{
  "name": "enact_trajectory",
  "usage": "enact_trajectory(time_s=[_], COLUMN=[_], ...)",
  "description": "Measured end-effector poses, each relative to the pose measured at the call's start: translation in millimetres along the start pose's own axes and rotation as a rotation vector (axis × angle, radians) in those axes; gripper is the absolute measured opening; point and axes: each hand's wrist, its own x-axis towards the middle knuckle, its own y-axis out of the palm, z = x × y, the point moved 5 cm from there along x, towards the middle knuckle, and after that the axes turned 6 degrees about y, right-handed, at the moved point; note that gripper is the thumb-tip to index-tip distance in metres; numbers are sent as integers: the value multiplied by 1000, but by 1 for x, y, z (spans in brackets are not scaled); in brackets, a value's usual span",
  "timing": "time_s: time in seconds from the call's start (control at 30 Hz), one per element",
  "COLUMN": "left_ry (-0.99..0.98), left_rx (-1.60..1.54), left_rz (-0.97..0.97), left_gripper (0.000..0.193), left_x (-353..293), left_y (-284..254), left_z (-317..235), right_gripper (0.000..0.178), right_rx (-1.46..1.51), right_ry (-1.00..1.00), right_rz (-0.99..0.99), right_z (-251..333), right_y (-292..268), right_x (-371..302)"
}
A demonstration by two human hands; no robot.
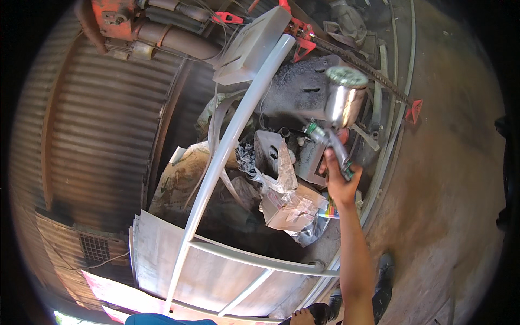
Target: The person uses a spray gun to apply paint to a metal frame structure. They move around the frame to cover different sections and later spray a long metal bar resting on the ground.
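My right hand [341,181] is closed round the handle of a spray gun [333,145], a metal one with green fittings. Its silver cup [345,103] has a pale green, speckled lid and stands above the gun. Beside it on the left, a long light-grey metal tube [227,146] slants across the view as part of a frame, with curved rails [254,256] joined at its lower part. The gun is apart from the tube. At the lower edge, my left hand [301,317] shows only in part, its fingers lying against dark clothing with nothing visible in them.
Torn cardboard boxes [292,208], crumpled plastic and scrap lie behind the frame. A grey box-shaped part [254,46] stands by the tube's top. Red-ended metal parts [413,111] are at the back. Corrugated sheet [108,124] walls the left; brown floor [439,189] runs along the right.
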Motion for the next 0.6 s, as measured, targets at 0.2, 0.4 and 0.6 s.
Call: enact_trajectory(time_s=[0.2,0.4,0.6], left_ry=[-17,-28,-44], left_rx=[8,-2,-13], left_rz=[10,19,27], left_gripper=[91,90,89], left_x=[2,2,1], left_y=[-2,-3,-4], left_z=[-1,-3,-4], right_gripper=[30,26,22], right_rx=[81,76,39], right_ry=[-301,-128,-47], right_rz=[-121,-89,-13], right_z=[49,49,21], right_y=[1,-8,1], right_x=[40,51,41])
